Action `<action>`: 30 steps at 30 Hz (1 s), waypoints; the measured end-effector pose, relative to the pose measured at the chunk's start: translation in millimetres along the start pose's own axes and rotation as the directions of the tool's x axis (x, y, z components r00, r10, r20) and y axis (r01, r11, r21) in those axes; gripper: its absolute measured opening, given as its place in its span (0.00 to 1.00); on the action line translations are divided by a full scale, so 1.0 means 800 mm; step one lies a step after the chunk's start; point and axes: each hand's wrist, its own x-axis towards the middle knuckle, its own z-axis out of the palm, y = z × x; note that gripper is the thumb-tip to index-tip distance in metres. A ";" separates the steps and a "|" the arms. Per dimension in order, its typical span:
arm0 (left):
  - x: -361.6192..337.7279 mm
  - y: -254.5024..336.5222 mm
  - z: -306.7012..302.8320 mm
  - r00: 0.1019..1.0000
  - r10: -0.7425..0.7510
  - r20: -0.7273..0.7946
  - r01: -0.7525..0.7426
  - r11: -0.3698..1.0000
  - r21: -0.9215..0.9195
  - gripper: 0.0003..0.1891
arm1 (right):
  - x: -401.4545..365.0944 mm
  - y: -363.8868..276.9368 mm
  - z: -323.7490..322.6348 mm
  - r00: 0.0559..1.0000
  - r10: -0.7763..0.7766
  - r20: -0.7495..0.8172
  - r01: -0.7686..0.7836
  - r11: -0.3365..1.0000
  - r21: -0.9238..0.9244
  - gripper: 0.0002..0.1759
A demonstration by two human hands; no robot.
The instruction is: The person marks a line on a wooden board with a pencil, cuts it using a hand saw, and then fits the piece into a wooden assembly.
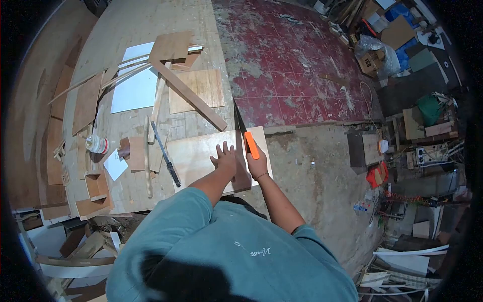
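A pale wooden board (193, 157) lies at the table's front edge, its right end sticking out past the side of the table. My left hand (225, 161) rests flat on the board with its fingers spread. To the right of it, my right hand (258, 166) is closed around the orange handle of a handsaw (251, 145). The saw's dark blade points away from me along the table's right edge, at the board. Whether its teeth are in the wood is too small to tell. A dark shadow falls on the board between my hands.
On the table (193, 15) lie a long wooden strip (193, 98), a square wood panel (197, 90), a white sheet (135, 88) and a narrow black-handled tool (166, 156). A white jar (97, 145) stands at the left. Concrete floor (312, 186) and red tiles (287, 60) are on the right.
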 end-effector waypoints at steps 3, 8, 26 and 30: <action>0.003 0.003 0.000 1.000 -0.026 -0.003 0.026 1.000 0.015 0.80 | -0.063 -0.014 -0.016 0.993 -0.103 -0.060 0.104 0.995 0.006 0.31; 0.012 -0.003 0.008 1.000 0.011 -0.014 -0.012 1.000 -0.025 0.83 | -0.189 -0.090 -0.099 0.994 0.102 0.045 -0.103 0.995 0.009 0.30; 0.018 -0.004 0.015 0.998 -0.034 -0.057 0.035 0.999 0.008 0.77 | 0.008 0.019 0.004 0.998 0.055 -0.004 -0.053 0.976 0.209 0.29; 0.009 0.004 0.000 0.998 -0.044 -0.033 0.046 0.997 0.061 0.81 | -0.089 -0.016 -0.040 0.991 0.130 -0.038 -0.121 0.975 0.184 0.21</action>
